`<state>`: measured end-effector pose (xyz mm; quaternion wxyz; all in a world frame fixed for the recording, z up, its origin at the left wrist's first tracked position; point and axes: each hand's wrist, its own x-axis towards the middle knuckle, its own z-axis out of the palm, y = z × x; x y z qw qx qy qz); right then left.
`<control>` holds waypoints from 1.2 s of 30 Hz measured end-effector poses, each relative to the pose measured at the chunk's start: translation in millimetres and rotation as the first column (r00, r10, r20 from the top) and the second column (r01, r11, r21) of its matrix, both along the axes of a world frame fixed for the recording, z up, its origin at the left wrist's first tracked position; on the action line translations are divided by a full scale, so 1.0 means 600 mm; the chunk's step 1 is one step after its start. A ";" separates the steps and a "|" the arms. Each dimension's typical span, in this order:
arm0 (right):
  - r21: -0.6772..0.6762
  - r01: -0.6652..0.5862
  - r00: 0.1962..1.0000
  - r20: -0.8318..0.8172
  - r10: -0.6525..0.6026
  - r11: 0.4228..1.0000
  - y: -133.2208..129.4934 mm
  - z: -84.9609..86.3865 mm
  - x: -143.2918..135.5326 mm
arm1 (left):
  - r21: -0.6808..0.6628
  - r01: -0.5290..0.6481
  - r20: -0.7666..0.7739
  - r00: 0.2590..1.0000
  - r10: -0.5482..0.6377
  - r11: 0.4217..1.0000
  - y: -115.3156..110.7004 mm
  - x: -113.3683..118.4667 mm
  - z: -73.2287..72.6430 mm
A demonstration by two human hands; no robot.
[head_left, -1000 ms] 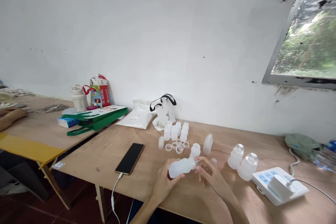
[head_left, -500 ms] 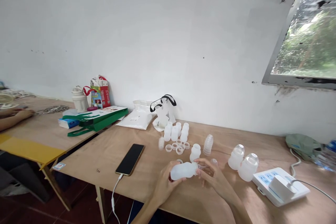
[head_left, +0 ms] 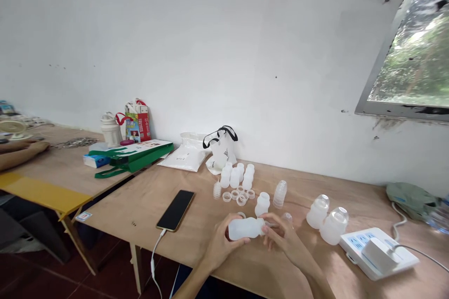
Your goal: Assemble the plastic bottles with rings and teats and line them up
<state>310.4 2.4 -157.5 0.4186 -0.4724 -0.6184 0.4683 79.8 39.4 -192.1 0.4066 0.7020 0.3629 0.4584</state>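
Observation:
My left hand [head_left: 224,238] is wrapped round a frosted baby bottle [head_left: 244,229], lying on its side with its mouth toward the right. At that mouth the fingers of my right hand [head_left: 278,231] are closed on a small clear piece that looks like a nipple; they hide most of it. Just behind my hands stands an open bottle [head_left: 262,204], with a collar ring [head_left: 242,215] partly hidden beside it. A clear domed cap [head_left: 287,218] sits by my right knuckles. Farther back is a stack of clear caps [head_left: 279,195].
Several open bottles [head_left: 235,177], loose rings [head_left: 241,195] and a nipple stack [head_left: 217,190] stand behind. Two capped bottles [head_left: 333,226] and a white power strip [head_left: 379,252] are right. A phone [head_left: 176,210] lies left. Another person's arm [head_left: 24,153] rests on the far-left table.
The camera view has shifted slightly, so the scene sits a little to the right. My hands keep nearly the same hold on the bottle and its mouth.

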 end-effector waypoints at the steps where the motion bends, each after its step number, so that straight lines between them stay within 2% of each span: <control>1: 0.026 -0.009 1.000 0.004 0.009 1.000 -0.002 0.001 0.001 | -0.007 -0.004 0.001 1.000 0.004 1.000 0.000 0.000 0.000; 5: 0.139 -0.036 0.998 0.056 0.028 0.990 -0.013 0.010 0.009 | -0.036 -0.004 0.003 1.000 0.004 0.999 -0.002 0.000 -0.002; 10: 0.256 -0.052 0.984 0.179 0.005 0.965 -0.018 0.015 0.005 | -0.065 0.024 0.057 0.998 -0.021 0.998 0.003 -0.001 -0.015; 15: 0.269 -0.025 0.979 0.202 -0.031 0.963 -0.022 0.023 -0.010 | -0.252 0.107 0.123 0.989 -0.078 0.962 0.010 -0.002 -0.026; 17: 0.253 -0.015 0.980 0.196 -0.036 0.967 -0.024 0.027 -0.013 | -0.294 0.132 0.130 0.987 -0.097 0.947 0.011 -0.003 -0.026; 19: 0.227 0.029 0.983 0.172 -0.069 0.974 -0.023 0.029 -0.014 | -0.273 0.131 0.124 0.987 -0.100 0.953 0.011 -0.004 -0.025; 21: 0.178 0.109 0.982 0.131 -0.133 0.978 -0.017 0.023 -0.017 | -0.188 0.102 0.112 0.990 -0.082 0.977 0.010 -0.004 -0.022; 24: 0.051 0.186 0.982 0.022 -0.187 0.981 0.000 0.000 -0.027 | -0.058 0.026 0.095 0.995 -0.020 0.998 0.009 -0.004 -0.020; 27: -0.081 0.148 0.982 -0.110 -0.156 0.986 0.020 -0.030 -0.040 | -0.031 -0.026 0.071 0.997 0.028 0.999 0.008 -0.003 -0.020; 30: -0.155 0.114 0.984 -0.118 -0.132 0.981 0.030 -0.043 -0.045 | -0.035 -0.025 0.009 1.000 0.026 0.999 0.006 -0.001 -0.020; 33: -0.147 0.119 0.990 -0.056 -0.128 0.982 0.022 -0.031 -0.039 | -0.032 -0.016 -0.030 0.999 0.015 0.999 0.003 0.000 -0.019; 36: -0.096 0.051 0.997 -0.053 -0.057 0.994 0.005 -0.010 -0.027 | -0.066 -0.045 0.038 0.998 0.047 0.997 0.005 -0.001 -0.021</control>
